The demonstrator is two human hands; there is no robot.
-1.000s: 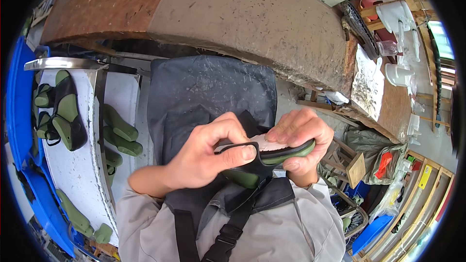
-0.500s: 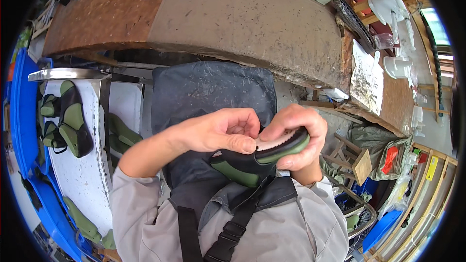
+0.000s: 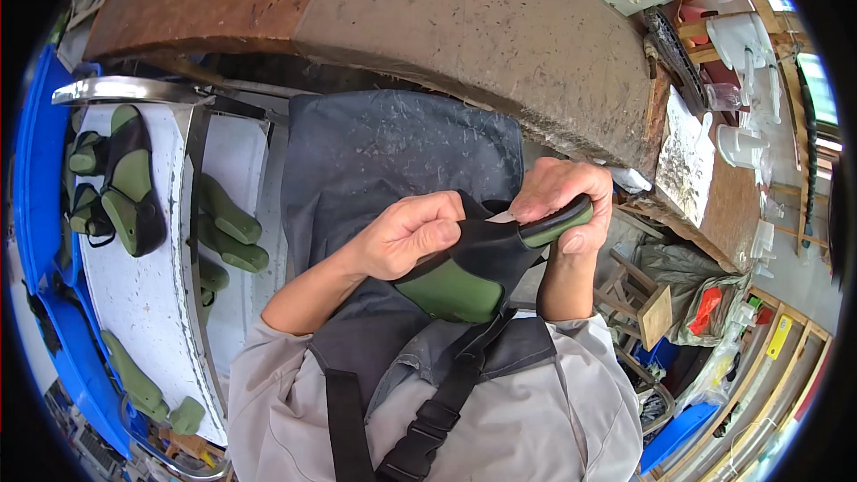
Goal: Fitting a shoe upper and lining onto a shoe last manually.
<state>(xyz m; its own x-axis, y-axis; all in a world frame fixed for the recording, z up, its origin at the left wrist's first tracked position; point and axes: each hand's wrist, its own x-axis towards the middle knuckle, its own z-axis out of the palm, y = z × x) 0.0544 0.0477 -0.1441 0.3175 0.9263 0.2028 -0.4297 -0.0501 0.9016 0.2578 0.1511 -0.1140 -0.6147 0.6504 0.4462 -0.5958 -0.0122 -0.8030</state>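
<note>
Held over my lap is a green shoe last point(image 3: 455, 290) with a black leather upper point(image 3: 486, 248) stretched round it. My left hand point(image 3: 406, 236) is closed, thumb against curled fingers, on the upper's edge at the left end. My right hand point(image 3: 569, 201) wraps round the other end, with its thumb below and its fingers on top near the dark rim. A pale strip of the underside shows beside the right fingertips. A dark grey apron point(image 3: 393, 147) spreads over my lap beyond the shoe.
The worn workbench point(image 3: 464, 36) runs across the far side. On the left, a metal-framed rack point(image 3: 152, 303) carries black-and-green shoes point(image 3: 134, 183) and bare green lasts point(image 3: 234, 225), beside a blue bin point(image 3: 45, 250). A wooden stool point(image 3: 653, 314) stands at right.
The shoe has turned so that more of its green side and black upper shows. My left fingers have curled in onto its edge; my right hand has shifted slightly up and right.
</note>
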